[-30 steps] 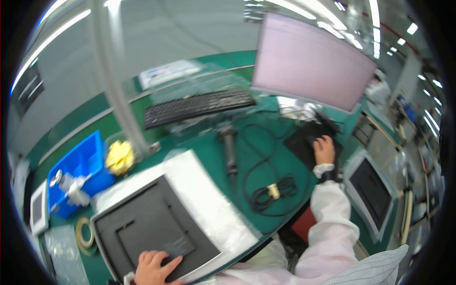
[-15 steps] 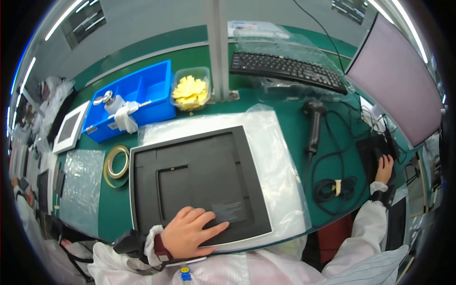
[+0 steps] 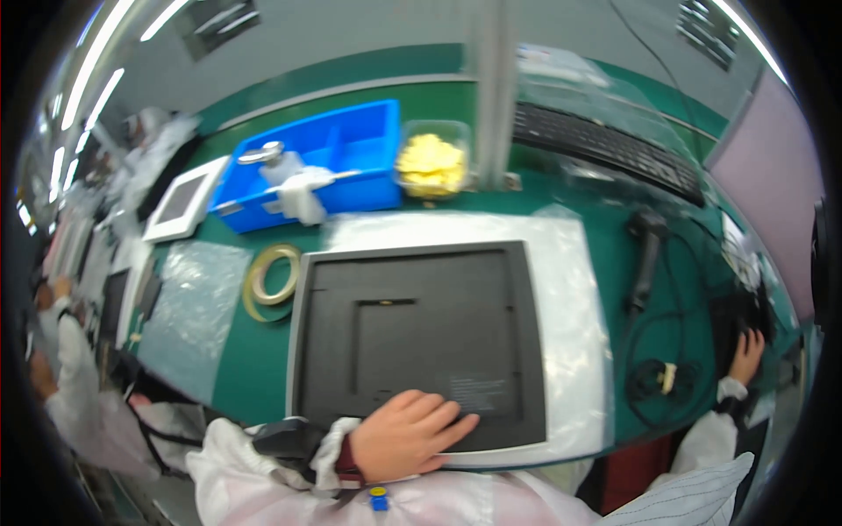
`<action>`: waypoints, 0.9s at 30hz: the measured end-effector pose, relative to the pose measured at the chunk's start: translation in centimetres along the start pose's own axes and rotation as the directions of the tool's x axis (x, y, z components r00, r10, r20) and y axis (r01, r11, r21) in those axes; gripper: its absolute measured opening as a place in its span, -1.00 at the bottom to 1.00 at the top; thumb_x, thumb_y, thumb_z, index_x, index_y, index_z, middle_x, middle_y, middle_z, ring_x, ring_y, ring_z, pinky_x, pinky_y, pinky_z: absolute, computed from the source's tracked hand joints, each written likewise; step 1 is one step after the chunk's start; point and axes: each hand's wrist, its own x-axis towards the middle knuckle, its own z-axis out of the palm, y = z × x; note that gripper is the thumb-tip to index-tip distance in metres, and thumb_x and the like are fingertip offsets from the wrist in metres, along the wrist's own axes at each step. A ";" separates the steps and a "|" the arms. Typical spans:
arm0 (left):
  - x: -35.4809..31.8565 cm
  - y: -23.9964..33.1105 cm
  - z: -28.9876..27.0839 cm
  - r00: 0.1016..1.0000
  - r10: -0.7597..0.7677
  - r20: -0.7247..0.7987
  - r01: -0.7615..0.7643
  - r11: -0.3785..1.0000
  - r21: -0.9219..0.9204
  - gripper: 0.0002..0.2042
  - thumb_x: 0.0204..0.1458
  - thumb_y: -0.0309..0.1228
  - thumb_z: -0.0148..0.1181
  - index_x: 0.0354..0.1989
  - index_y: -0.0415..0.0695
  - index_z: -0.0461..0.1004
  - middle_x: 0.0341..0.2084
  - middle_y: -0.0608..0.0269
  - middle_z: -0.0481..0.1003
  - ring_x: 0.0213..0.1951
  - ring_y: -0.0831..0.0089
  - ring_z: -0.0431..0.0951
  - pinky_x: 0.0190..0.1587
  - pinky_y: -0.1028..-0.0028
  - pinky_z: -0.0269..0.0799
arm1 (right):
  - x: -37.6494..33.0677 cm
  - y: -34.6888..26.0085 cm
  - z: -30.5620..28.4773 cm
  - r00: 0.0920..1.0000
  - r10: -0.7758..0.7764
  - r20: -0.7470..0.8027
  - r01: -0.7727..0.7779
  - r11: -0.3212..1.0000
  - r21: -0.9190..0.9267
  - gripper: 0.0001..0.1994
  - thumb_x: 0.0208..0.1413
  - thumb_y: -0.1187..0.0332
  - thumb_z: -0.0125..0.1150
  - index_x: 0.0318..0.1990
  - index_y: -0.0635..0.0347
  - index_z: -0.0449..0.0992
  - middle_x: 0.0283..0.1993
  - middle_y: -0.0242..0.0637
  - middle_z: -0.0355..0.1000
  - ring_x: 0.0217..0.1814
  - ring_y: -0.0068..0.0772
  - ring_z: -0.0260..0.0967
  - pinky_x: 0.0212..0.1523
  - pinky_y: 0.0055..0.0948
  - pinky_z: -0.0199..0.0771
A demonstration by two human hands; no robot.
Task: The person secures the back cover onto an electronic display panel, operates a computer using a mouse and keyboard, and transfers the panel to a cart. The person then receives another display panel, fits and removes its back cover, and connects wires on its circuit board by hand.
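Note:
A large dark panel with a light metal rim (image 3: 412, 333) lies face down on a white foam sheet (image 3: 570, 289) on the green bench. My left hand (image 3: 405, 434) rests flat on the panel's near edge, fingers together, holding nothing. My right hand (image 3: 746, 355) is far out at the right edge, laid on a dark mouse on a black pad. A black handheld scanner (image 3: 646, 250) with a coiled cable (image 3: 658, 373) lies between panel and mouse.
A blue bin (image 3: 351, 145) with white fittings and a clear tub of yellow parts (image 3: 431, 164) stand behind the panel, beside an upright post (image 3: 494, 96). A tape roll (image 3: 270, 276), a plastic bag (image 3: 189, 302), a black keyboard (image 3: 605, 140) and another person (image 3: 61, 368) at left.
The view has swung further left, so the panel sits centred and the monitor slid to the right rim. My left hand stays on the panel's near edge; my right stays on the mouse.

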 end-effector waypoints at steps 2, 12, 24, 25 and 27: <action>-0.2 0.0 0.3 1.000 0.002 -0.020 -0.002 1.000 -0.019 -0.40 -0.30 -0.19 0.23 0.03 -0.08 0.31 -0.25 0.26 0.29 -0.20 0.36 0.32 -0.13 0.40 0.23 | 0.1 2.5 0.1 1.000 -0.027 0.008 0.027 1.000 -0.001 -0.68 0.13 0.26 0.02 -0.04 0.27 0.38 0.13 -0.07 0.18 0.15 -0.05 0.14 0.14 -0.28 0.15; 0.0 -0.3 0.5 1.000 -0.005 -0.022 0.005 1.000 -0.017 -0.39 -0.34 -0.19 0.27 0.01 -0.04 0.35 -0.25 0.27 0.31 -0.21 0.34 0.33 -0.12 0.38 0.24 | -0.7 0.2 -0.4 0.998 -0.053 0.028 0.053 0.999 -0.005 -0.65 0.08 0.29 0.08 0.02 0.19 0.36 0.20 -0.14 0.11 0.13 -0.06 0.17 0.10 -0.28 0.19; 0.6 -0.3 0.4 0.999 -0.028 0.022 0.028 0.999 -0.018 -0.43 -0.32 -0.22 0.26 -0.02 -0.06 0.36 -0.25 0.31 0.28 -0.20 0.41 0.31 -0.09 0.44 0.22 | -0.6 -3.4 -1.8 0.998 -0.036 0.054 0.037 0.999 -0.007 -0.65 0.01 0.32 0.14 0.00 0.10 0.39 0.21 -0.21 0.11 0.05 -0.11 0.23 0.01 -0.32 0.26; 0.6 -0.5 0.6 0.999 -0.031 0.027 0.032 0.999 -0.026 -0.43 -0.33 -0.22 0.27 -0.02 -0.06 0.36 -0.25 0.31 0.28 -0.21 0.41 0.31 -0.09 0.44 0.22 | -0.7 -3.6 -1.7 0.998 -0.034 0.055 0.035 0.999 -0.011 -0.65 0.01 0.32 0.15 0.00 0.10 0.39 0.21 -0.21 0.11 0.05 -0.11 0.24 0.00 -0.32 0.27; 0.3 0.0 -0.1 1.000 -0.027 0.016 0.027 0.999 -0.018 -0.43 -0.34 -0.22 0.27 -0.02 -0.05 0.36 -0.25 0.31 0.28 -0.21 0.41 0.31 -0.09 0.44 0.22 | -0.2 -3.4 -2.7 0.999 -0.039 0.038 0.039 0.999 -0.013 -0.65 0.00 0.32 0.15 0.00 0.09 0.39 0.20 -0.22 0.11 0.04 -0.12 0.24 0.00 -0.32 0.27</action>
